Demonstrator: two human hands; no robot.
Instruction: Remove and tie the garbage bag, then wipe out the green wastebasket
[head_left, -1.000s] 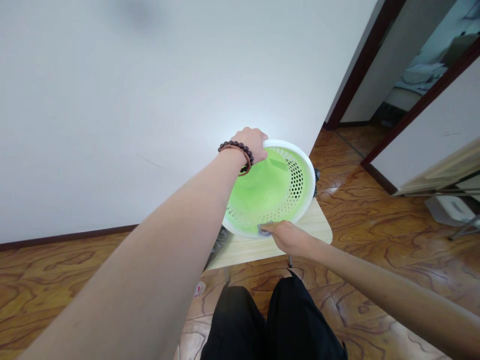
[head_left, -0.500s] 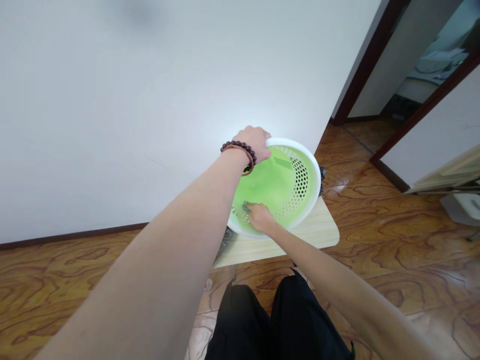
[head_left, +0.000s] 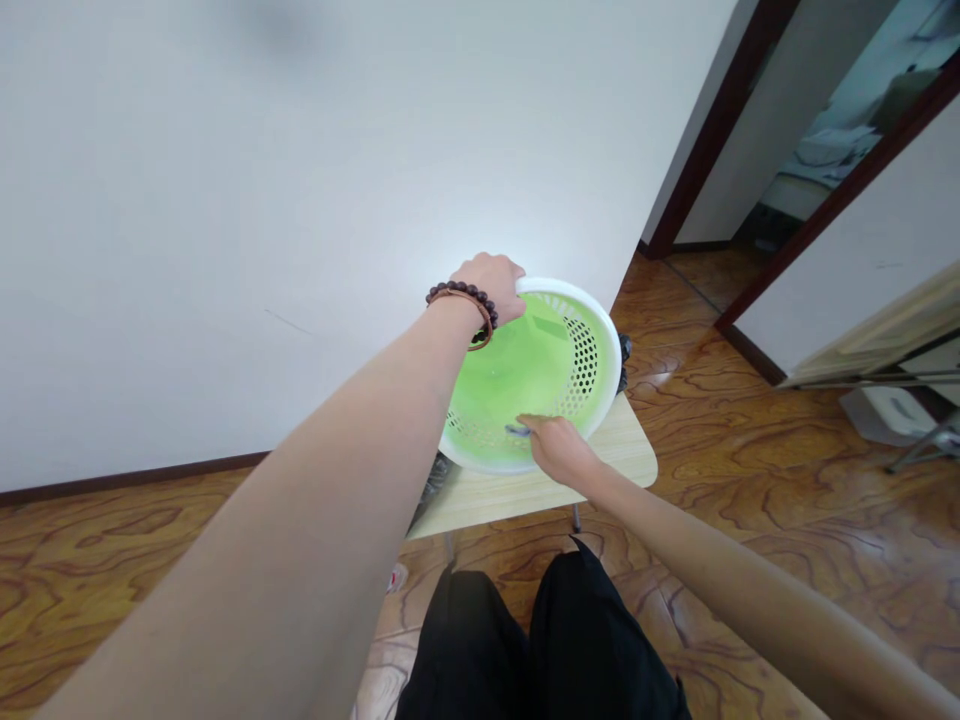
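A round green plastic basket (head_left: 517,370) with a white rim and perforated sides stands on a small pale wooden table (head_left: 540,498). My left hand (head_left: 491,283), with a beaded bracelet (head_left: 472,292) at the wrist, is closed round the rim at the far left. Inside the near side of the basket, my right hand (head_left: 559,447) pinches a small greyish cloth (head_left: 517,431), mostly hidden by the fingers. The cloth lies against or just above the perforated wall; which one I cannot tell.
Dark plastic bags (head_left: 433,482) show beside the basket on the left, with more dark plastic (head_left: 624,362) on the right. A white wall (head_left: 300,200) rises behind the table. At the right are a doorway (head_left: 720,130) and a white bin-like container (head_left: 885,415).
My right hand has moved right along the basket's near inner side with the cloth. My left hand still grips the rim. The whole view has shifted slightly.
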